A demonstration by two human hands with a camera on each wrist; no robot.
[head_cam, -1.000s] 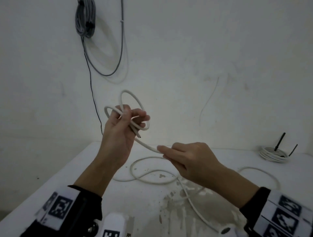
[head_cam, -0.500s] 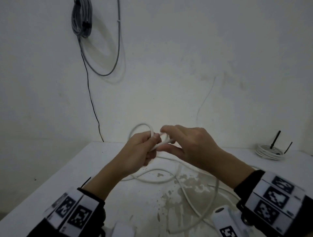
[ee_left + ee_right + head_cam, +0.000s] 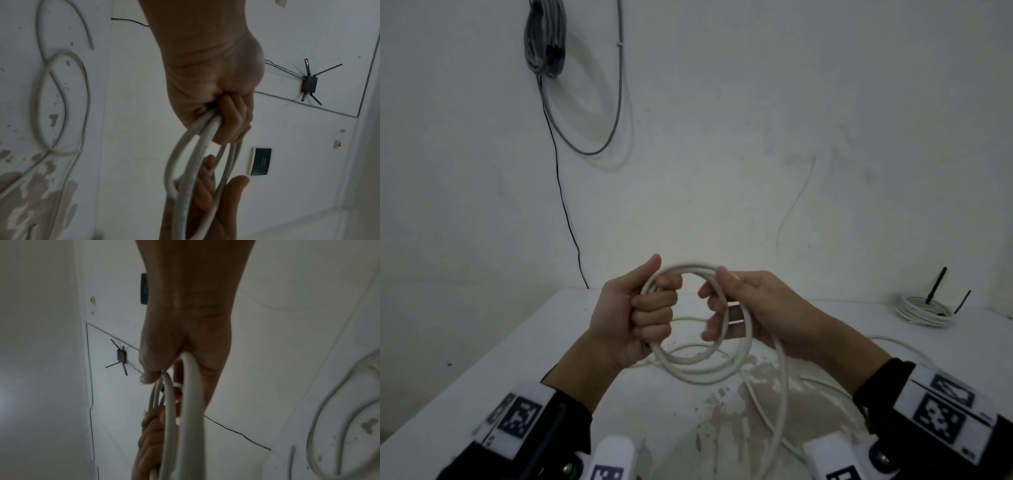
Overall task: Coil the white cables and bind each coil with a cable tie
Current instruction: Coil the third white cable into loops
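A white cable (image 3: pixel 698 371) is wound into a coil of about three loops, held upright above the table (image 3: pixel 524 359). My left hand (image 3: pixel 657 301) grips the coil's left side in a fist, thumb up. In the left wrist view the loops (image 3: pixel 197 146) run out from under its curled fingers (image 3: pixel 232 113). My right hand (image 3: pixel 714 301) holds the coil's right side, thumb on top and fingers curled round the strands. The cable (image 3: pixel 191 386) passes through that palm. The loose end (image 3: pixel 780 411) trails down onto the table.
A coiled white cable with black ties (image 3: pixel 924 310) lies at the table's far right. A grey cable bundle (image 3: pixel 546 37) hangs on the wall, with a thin black wire (image 3: pixel 565 205) below it. Stains (image 3: pixel 739 428) mark the near tabletop. Loose cable loops (image 3: pixel 61 97) lie on the table.
The left hand has come down from its raised position. The right hand has brought more cable to it, and the coil is now wider, held between both hands.
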